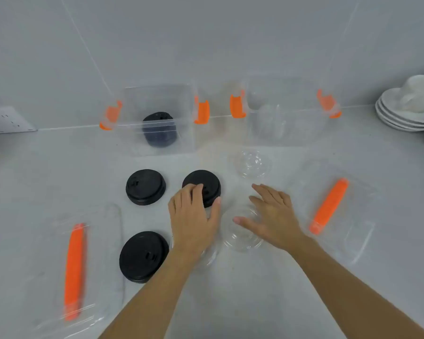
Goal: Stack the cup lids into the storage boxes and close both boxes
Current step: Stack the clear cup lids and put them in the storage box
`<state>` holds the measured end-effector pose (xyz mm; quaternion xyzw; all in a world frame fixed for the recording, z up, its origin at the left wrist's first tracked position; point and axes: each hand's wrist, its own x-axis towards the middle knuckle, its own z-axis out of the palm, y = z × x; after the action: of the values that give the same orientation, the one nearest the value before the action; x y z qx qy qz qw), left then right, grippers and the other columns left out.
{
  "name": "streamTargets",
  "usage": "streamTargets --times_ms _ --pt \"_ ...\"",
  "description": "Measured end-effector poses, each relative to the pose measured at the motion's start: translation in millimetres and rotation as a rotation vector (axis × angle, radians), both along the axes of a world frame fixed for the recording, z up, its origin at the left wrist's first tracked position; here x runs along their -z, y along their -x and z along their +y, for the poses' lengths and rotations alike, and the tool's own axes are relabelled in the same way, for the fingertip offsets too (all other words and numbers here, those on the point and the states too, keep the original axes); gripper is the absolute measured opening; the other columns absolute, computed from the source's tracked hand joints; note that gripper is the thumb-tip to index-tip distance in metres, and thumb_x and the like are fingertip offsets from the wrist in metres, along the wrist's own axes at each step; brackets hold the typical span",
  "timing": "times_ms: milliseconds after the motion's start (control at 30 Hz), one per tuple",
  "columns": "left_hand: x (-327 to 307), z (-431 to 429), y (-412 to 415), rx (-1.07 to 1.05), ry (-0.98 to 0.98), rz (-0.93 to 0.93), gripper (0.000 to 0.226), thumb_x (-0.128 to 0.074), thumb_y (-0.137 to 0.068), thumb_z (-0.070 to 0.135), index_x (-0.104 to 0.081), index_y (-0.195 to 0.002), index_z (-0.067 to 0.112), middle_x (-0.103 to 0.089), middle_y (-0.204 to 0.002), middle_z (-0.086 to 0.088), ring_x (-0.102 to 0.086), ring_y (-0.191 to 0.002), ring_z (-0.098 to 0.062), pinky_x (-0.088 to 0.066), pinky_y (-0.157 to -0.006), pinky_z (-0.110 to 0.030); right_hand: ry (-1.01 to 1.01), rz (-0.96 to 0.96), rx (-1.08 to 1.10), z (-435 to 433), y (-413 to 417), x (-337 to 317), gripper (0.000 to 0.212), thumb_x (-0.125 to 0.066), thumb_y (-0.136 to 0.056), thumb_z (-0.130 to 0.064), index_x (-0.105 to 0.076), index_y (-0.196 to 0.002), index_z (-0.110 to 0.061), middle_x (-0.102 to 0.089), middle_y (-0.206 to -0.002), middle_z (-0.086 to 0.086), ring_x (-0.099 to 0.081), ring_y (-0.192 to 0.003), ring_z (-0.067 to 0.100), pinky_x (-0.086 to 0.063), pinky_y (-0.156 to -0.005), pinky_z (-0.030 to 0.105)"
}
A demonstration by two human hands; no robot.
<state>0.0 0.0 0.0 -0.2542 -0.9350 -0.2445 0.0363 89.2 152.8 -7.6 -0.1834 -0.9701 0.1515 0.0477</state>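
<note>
Two clear storage boxes with orange clips stand open at the back: the left box (181,140) holds a stack of black lids (160,130), the right box (311,133) holds clear lids. Three black lids lie on the counter: one at mid-left (145,187), one nearer me (142,256), and one in the middle (207,184). My left hand (194,216) has its fingers and thumb closed around the rim of that middle black lid. My right hand (272,216) hovers with spread fingers over a clear dome lid (240,236). Another clear lid (252,163) lies farther back.
Two clear box covers with orange handles lie flat: one at front left (103,265), one at right (353,228). Stacked white plates (406,116) sit at the far right. A wall socket (8,121) is at far left. A tiled wall stands behind the boxes.
</note>
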Motion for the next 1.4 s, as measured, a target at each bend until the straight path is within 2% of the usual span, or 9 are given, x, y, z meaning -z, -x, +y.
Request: streamTargets --times_ms 167,400,567,700,833,1000,1200,1300,1400 --pt "-0.7 -4.8 -11.1 0.178 -0.024 -0.006 0.052 -0.039 -0.084 0.053 -0.067 -0.102 0.013 -0.067 -0.095 0.002 -0.063 -0.089 -0.02 -0.036 -0.087 -0.025 -0.01 -0.048 0.0 3.0 -4.8 4.3 0.123 0.001 -0.048 -0.095 -0.06 -0.119 -0.016 -0.036 -0.151 -0.002 -0.024 -0.143 0.015 -0.004 -0.106 0.029" --pt "-3.8 -6.6 -32.5 0.426 0.189 -0.156 0.097 -0.036 -0.06 0.081 -0.031 -0.141 0.028 -0.043 -0.137 0.011 -0.041 -0.125 -0.011 -0.023 -0.105 -0.028 0.007 -0.025 0.018 1.0 -7.8 3.7 0.096 -0.026 -0.054 -0.08 -0.062 -0.119 -0.02 -0.041 -0.147 -0.003 -0.029 -0.14 0.014 -0.006 -0.104 0.029" --pt "1.5 -1.7 -37.4 0.37 0.306 -0.182 0.107 -0.059 -0.072 0.065 -0.002 -0.15 0.019 -0.03 -0.148 0.006 -0.029 -0.135 -0.015 -0.017 -0.11 -0.028 0.088 0.017 0.028 0.9 -6.7 5.3 0.079 -0.048 -0.059 -0.073 -0.065 -0.11 -0.015 -0.05 -0.137 -0.003 -0.035 -0.134 0.014 -0.009 -0.099 0.025" --pt "1.0 3.7 -39.3 0.317 0.297 -0.241 0.1 -0.067 -0.069 0.057 -0.019 -0.145 0.014 -0.04 -0.136 0.002 -0.038 -0.125 -0.017 -0.025 -0.104 -0.027 0.133 0.03 0.03 1.3 -7.3 7.4 0.06 -0.07 -0.068 -0.057 -0.062 -0.111 -0.015 -0.051 -0.129 -0.005 -0.035 -0.129 0.013 -0.008 -0.09 0.02" --pt "0.7 7.4 -35.3 0.289 0.307 -0.297 0.089 -0.075 -0.06 0.055 -0.036 -0.129 0.013 -0.047 -0.12 -0.001 -0.044 -0.111 -0.02 -0.031 -0.095 -0.027 0.183 0.007 0.048 2.0 -5.7 7.7 0.059 -0.07 -0.068 -0.057 -0.058 -0.109 -0.017 -0.051 -0.12 -0.007 -0.037 -0.123 0.013 -0.005 -0.085 0.017" --pt "-1.1 9.7 -33.5 0.259 0.313 -0.361 0.098 -0.078 -0.058 0.054 -0.032 -0.134 0.011 -0.045 -0.125 -0.001 -0.041 -0.12 -0.021 -0.024 -0.103 -0.028 0.261 0.006 0.024 -2.3 -8.1 3.1 0.063 -0.054 -0.064 -0.061 -0.052 -0.111 -0.018 -0.054 -0.11 -0.009 -0.046 -0.113 0.012 -0.008 -0.086 0.018" --pt "-10.4 10.9 -34.7 0.262 0.189 -0.406 0.088 -0.077 -0.064 0.041 -0.031 -0.133 0.013 -0.036 -0.123 0.001 -0.032 -0.124 -0.016 -0.016 -0.113 -0.032 0.595 0.093 0.077 -4.7 -8.9 -6.9 0.057 -0.076 -0.074 -0.026 -0.047 -0.12 -0.01 -0.045 -0.111 -0.004 -0.046 -0.099 0.012 -0.034 -0.08 0.005" --pt "-17.9 10.4 -38.1 0.261 0.086 -0.491 0.081 -0.074 -0.07 0.029 -0.028 -0.135 0.015 -0.025 -0.114 0.005 -0.027 -0.114 -0.013 -0.02 -0.113 -0.033 0.639 0.13 0.089 -5.8 -8.0 -9.9 0.058 -0.077 -0.074 -0.019 -0.047 -0.123 -0.009 -0.044 -0.113 -0.004 -0.044 -0.101 0.008 -0.032 -0.077 -0.004" --pt "-23.7 8.6 -37.7 0.267 0.063 -0.544 0.096 -0.074 -0.073 0.029 -0.013 -0.145 0.018 -0.02 -0.134 -0.001 -0.023 -0.122 -0.017 -0.018 -0.114 -0.033 0.654 0.149 0.101 -7.1 -5.2 -12.4 0.059 -0.076 -0.074 -0.019 -0.048 -0.125 -0.011 -0.044 -0.112 -0.006 -0.044 -0.101 0.006 -0.033 -0.077 -0.003"
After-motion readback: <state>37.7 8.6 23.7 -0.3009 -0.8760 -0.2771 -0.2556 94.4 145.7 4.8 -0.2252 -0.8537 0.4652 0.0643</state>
